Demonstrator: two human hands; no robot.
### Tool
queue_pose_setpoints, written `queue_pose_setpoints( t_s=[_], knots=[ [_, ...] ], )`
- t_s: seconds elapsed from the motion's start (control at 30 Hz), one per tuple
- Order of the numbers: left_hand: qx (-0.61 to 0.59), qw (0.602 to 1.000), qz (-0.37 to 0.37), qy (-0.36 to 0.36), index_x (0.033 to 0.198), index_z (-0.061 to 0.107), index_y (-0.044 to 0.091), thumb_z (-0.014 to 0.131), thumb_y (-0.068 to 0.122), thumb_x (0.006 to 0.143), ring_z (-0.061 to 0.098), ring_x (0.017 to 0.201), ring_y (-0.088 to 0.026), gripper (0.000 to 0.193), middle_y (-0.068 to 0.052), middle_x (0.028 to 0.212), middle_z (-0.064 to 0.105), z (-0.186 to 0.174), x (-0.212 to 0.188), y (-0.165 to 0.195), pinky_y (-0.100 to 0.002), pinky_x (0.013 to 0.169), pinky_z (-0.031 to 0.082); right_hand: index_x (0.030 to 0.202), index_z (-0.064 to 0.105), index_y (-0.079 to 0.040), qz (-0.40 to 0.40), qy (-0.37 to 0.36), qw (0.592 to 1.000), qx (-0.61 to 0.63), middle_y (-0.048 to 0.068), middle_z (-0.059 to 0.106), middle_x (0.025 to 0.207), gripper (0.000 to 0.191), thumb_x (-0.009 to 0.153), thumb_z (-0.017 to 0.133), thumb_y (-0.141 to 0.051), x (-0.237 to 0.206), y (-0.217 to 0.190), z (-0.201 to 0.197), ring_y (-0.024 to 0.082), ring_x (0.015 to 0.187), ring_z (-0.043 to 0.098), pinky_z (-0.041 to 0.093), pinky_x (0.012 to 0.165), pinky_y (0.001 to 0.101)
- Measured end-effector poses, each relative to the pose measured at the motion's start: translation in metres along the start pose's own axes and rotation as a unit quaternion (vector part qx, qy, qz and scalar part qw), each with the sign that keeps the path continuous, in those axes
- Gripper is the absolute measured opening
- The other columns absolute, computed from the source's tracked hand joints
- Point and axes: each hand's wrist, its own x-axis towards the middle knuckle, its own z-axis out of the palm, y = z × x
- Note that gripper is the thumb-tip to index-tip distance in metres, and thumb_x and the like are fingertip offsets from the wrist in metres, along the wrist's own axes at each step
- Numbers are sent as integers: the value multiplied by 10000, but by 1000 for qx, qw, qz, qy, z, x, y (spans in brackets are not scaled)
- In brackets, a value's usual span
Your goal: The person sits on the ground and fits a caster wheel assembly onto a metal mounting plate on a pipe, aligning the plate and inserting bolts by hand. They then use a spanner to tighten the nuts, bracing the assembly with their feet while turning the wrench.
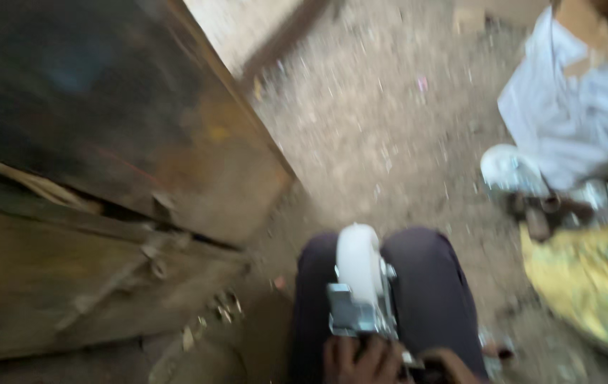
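two hands show at the bottom edge of the head view, both blurred and cut off by the frame. the left hand [361, 359] has its fingers wrapped around the lower end of a white and grey power tool [359, 284], grasping it. the right hand [446, 364] sits just beside it, against the same end of the tool, but whether it grips or merely rests i cannot tell. the tool stands upright between the person's knees, its rounded white housing at the top and a grey metal block below, in front of the dark trousers [425, 284]. to the left, a large dark wooden panel [105, 121] leans over rough wooden boards [69, 284]. the ground [375, 128] is dusty and strewn with chips. to the right lie a white cloth [574, 107], a white rounded object [510, 167], some blurred metal pieces [560, 206] and a yellow cloth [595, 284].
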Motion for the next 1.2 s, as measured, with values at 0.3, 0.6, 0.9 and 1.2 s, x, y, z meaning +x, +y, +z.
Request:
queue_pose_setpoints(
  t_s=[0.3, 0.6, 0.9, 1.2],
  knots=[
    [-104, 979, -133, -115, 1145, 749, 76, 668, 159, 789, 581, 998, -340, 374, -90, 1116, 693, -81, 46, 30, -515, 912, 449, 1183, 770, -227, 6, -84, 987, 134, 45, 813, 684, 358, 832, 789, -295, -58, -15, -39, 122, 606, 761, 636, 602, 299],
    [-109, 978, -123, -129, 1211, 719, 56, 670, 166, 793, 569, 1095, -361, 434, -109, 1157, 687, -90, 54, 30, -543, 974, 419, 1130, 776, -142, -105, -113, 969, 191, 10, 770, 754, 320, 844, 742, -281, -55, -23, -52, 84, 641, 725, 615, 576, 265],
    [-125, 973, -125, -148, 1252, 710, 46, 655, 179, 822, 556, 1130, -365, 454, -109, 1218, 677, -97, 53, 31, -548, 983, 408, 1068, 778, -107, -76, -66, 994, -41, 42, 746, 752, 367, 811, 895, -342, -61, -48, -59, 140, 575, 662, 549, 569, 291],
    [-123, 971, -135, -157, 1263, 710, 60, 629, 166, 852, 548, 1137, -339, 432, -87, 1230, 677, -99, 49, 33, -549, 994, 401, 1057, 766, -78, -80, -113, 990, 18, 37, 781, 796, 353, 791, 884, -279, -64, -59, -65, 142, 674, 741, 616, 639, 295]
  ],
)
